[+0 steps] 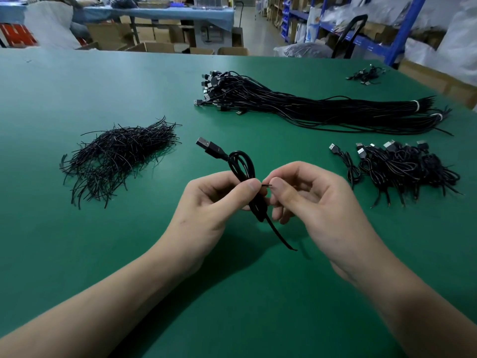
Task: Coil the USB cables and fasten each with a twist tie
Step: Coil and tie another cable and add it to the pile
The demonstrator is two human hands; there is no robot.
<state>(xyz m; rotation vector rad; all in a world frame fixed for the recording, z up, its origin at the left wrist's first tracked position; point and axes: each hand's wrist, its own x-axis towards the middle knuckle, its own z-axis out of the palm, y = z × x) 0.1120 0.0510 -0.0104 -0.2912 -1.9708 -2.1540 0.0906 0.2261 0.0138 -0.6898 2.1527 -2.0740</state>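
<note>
now the two hands are up just above the green bench (124, 254), close in front. the left hand (214, 200) has its thumb and fingers curled round the middle of a coiled usb cable (258, 206), pinching the loops together. the right hand (307, 197) pinches the end of a thin black twist tie (267, 185) between thumb and finger, right beside the left thumb. i think the tie is going round the middle of the coil. to do it well, the left hand should squeeze the loops so none slip out. the right hand should pull the tie snug and spin its two ends together a few times, not so hard that it snaps. the cable is black and thin, folded into a few long loops. its plug (206, 146) sticks up and away to the left, and a loose tail hangs down toward the person. farther off, a heap of spare ties (116, 156) lies to the left and a heap of coiled cables (402, 169) to the right. beyond those lies a long bundle of straight cables (309, 107), and a small clump (366, 74) sits near the far edge.
</note>
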